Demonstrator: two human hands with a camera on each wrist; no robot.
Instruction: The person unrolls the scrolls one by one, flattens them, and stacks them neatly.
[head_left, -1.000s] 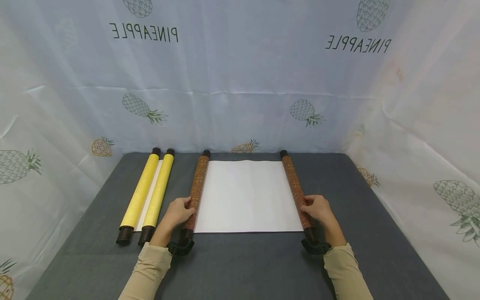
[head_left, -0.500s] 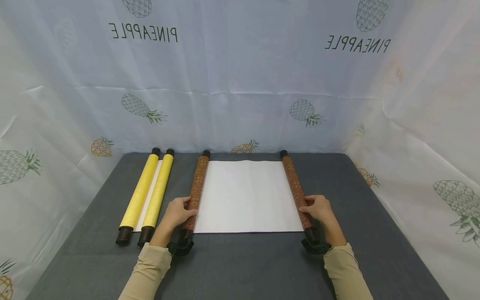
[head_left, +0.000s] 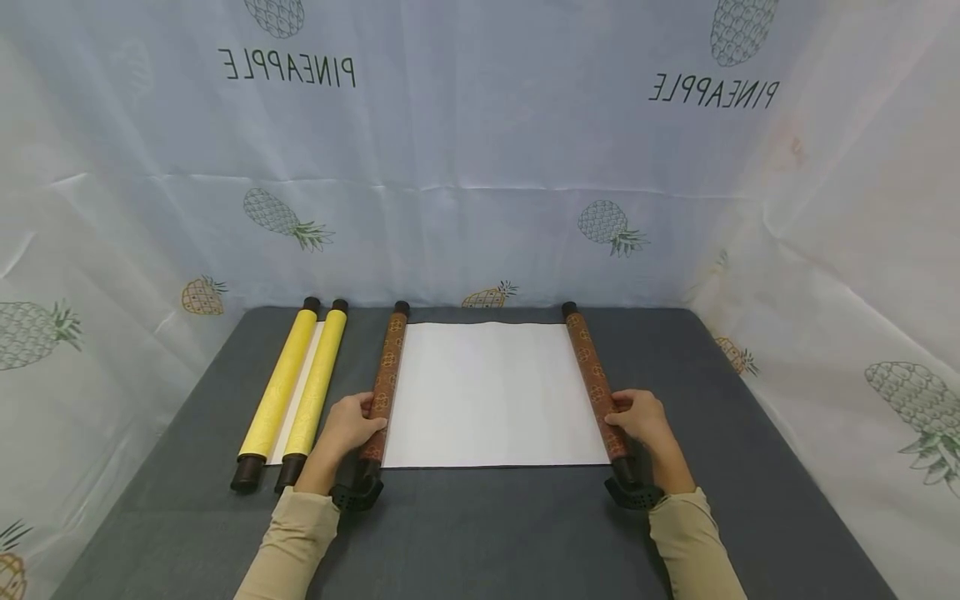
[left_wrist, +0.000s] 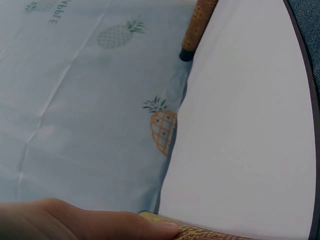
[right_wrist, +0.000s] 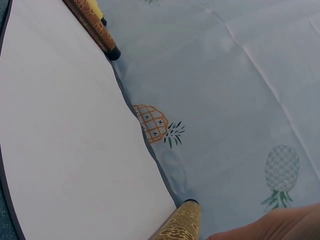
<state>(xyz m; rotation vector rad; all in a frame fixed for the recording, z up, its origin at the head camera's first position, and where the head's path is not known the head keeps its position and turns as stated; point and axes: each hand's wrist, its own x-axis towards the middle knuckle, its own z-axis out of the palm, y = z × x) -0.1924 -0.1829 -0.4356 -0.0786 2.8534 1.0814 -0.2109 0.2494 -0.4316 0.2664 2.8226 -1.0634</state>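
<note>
A brown patterned scroll lies partly unrolled, with blank white paper [head_left: 491, 396] between its two rolls. My left hand [head_left: 347, 427] grips the left roll [head_left: 387, 367] near its front end, thumb on top. My right hand [head_left: 641, 417] holds the right roll [head_left: 588, 365] in the same way, fingers at its outer side. Dark knobs cap the rolls' ends. In the left wrist view the left thumb [left_wrist: 155, 230] presses on the roll. The right wrist view shows the right roll [right_wrist: 180, 225] beside part of the right hand [right_wrist: 280, 226].
Left of the brown scroll lies a yellow scroll [head_left: 318, 379], its two rolls close together with a strip of paper between. Both rest on a dark grey cloth-covered table [head_left: 495, 542]. A pale curtain with pineapple prints [head_left: 480, 242] stands behind and at both sides.
My left hand and the left roll have shifted slightly left, and the white paper shows wider. My right hand and the right roll stay nearly in place.
</note>
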